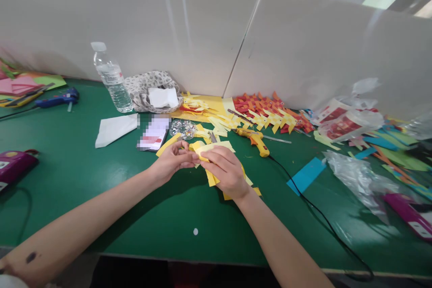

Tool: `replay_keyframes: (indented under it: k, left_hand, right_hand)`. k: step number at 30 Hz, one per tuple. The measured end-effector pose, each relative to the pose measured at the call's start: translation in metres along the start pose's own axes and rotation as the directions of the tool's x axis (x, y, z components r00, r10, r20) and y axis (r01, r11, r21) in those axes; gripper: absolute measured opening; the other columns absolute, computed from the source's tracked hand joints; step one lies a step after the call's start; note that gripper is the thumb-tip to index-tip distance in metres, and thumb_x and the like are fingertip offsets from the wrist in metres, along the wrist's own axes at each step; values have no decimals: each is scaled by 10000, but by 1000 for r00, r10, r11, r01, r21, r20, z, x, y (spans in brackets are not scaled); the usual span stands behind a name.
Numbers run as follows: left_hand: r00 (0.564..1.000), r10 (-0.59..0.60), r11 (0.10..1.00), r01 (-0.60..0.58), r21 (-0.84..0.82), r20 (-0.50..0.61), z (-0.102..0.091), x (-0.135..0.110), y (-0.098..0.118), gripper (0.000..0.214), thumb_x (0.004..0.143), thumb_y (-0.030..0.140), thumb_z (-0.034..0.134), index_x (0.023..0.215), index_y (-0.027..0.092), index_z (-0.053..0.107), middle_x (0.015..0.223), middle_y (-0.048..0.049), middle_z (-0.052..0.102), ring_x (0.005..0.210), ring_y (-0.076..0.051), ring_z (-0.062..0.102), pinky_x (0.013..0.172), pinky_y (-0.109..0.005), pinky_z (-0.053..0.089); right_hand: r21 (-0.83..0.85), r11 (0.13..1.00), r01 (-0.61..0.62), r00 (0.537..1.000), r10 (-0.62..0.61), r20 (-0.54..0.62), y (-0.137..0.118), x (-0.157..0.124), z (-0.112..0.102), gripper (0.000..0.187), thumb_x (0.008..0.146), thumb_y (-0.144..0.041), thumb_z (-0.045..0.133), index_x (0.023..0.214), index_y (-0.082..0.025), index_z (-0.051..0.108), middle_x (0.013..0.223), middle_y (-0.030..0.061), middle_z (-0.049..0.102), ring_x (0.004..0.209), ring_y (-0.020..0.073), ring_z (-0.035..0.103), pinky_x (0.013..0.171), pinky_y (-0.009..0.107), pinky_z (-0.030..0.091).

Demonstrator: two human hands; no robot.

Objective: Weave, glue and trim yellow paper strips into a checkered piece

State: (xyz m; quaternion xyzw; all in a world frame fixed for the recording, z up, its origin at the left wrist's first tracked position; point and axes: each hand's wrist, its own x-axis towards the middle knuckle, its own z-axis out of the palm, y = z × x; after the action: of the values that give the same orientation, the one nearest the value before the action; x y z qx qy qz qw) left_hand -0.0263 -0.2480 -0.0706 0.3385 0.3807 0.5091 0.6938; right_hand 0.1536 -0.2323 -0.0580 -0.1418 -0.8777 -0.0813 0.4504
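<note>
Both hands meet over the middle of the green table (145, 220), gripping yellow paper strips (198, 146). My left hand (175, 159) pinches the strips' left side between thumb and fingers. From the right, my right hand (227, 171) wraps round them, and its fingers hide part of the paper. Below and behind that hand lie more yellow strips (212, 179). Just beyond the hands are a round clear case of small beads (183, 129) and a yellow glue gun (254, 140). A phone (153, 132) rests left of the case.
Woven red and yellow paper fish (270, 112) lie along the grey partition (303, 54). A water bottle (113, 78) and a patterned cloth bag (151, 87) stand at back left. The glue gun's black cord (310, 204) crosses the right side, near a blue paper piece (307, 175) and clear plastic (354, 180).
</note>
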Motion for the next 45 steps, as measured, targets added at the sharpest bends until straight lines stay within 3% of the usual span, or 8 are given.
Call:
replay_keyframes:
  k: [28, 31, 33, 34, 37, 39, 42, 45]
  left_hand:
    - [998, 60, 998, -60, 10, 33, -2, 0, 0, 384, 618, 160, 783, 750, 190, 423, 645, 46, 668, 678, -123, 690, 638, -192, 530]
    - [997, 66, 997, -68, 36, 48, 0, -1, 1, 349, 639, 177, 771, 749, 186, 439, 677, 27, 682, 660, -109, 677, 637, -193, 528]
    - [995, 91, 993, -93, 69, 31, 1, -2, 2, 308, 669, 215, 752, 732, 181, 452, 667, 23, 673, 637, -103, 661, 638, -207, 529]
    - [993, 115, 990, -115, 82, 11, 1, -2, 2, 290, 685, 237, 740, 720, 180, 458, 641, 29, 657, 616, -97, 646, 634, -210, 528]
    - [977, 201, 977, -194, 89, -75, 1, -2, 3, 247, 709, 275, 709, 703, 180, 481, 580, 52, 595, 574, -80, 595, 606, -203, 515]
    - [966, 228, 973, -221, 75, -118, 0, 0, 3, 208, 712, 279, 694, 721, 180, 512, 630, 42, 599, 628, -89, 600, 604, -200, 510]
    - [969, 203, 979, -197, 55, -143, -3, 3, 3, 168, 730, 303, 671, 786, 171, 582, 773, 3, 639, 743, -115, 625, 635, -212, 520]
    - [983, 157, 986, -150, 70, -96, -4, 4, 1, 234, 757, 358, 651, 882, 160, 645, 868, -39, 670, 796, -138, 637, 656, -226, 531]
  right_hand:
    - [60, 996, -62, 998, 63, -9, -1, -1, 0, 182, 818, -97, 568, 880, -236, 668, 964, 56, 684, 958, 206, 597, 803, 388, 517]
    - [139, 976, -165, 983, 175, -63, -3, 1, 0, 150, 801, -112, 592, 837, -235, 669, 931, 57, 691, 904, 205, 610, 780, 395, 518]
    - [241, 909, -341, 923, 373, -99, -4, 3, 1, 115, 796, -147, 603, 800, -243, 667, 895, 48, 691, 861, 200, 620, 778, 399, 513]
    - [313, 837, -448, 858, 501, -115, -3, 5, 1, 87, 788, -170, 617, 784, -244, 662, 873, 41, 687, 847, 196, 624, 785, 398, 510]
    - [623, 434, -651, 516, 855, -56, 3, 12, -1, 106, 701, -239, 715, 772, -234, 637, 807, 11, 676, 794, 183, 639, 780, 376, 519]
    - [775, 79, -627, 314, 936, 158, 9, 16, -3, 217, 620, -279, 773, 770, -221, 627, 774, 0, 680, 730, 180, 648, 724, 358, 533]
    - [751, -297, -590, 188, 854, 485, 14, 20, -7, 281, 547, -284, 806, 754, -190, 641, 701, 10, 684, 627, 182, 644, 621, 333, 536]
    - [646, -453, -615, 120, 756, 644, 14, 20, -7, 312, 504, -207, 819, 763, -168, 648, 669, 5, 686, 582, 168, 642, 594, 312, 532]
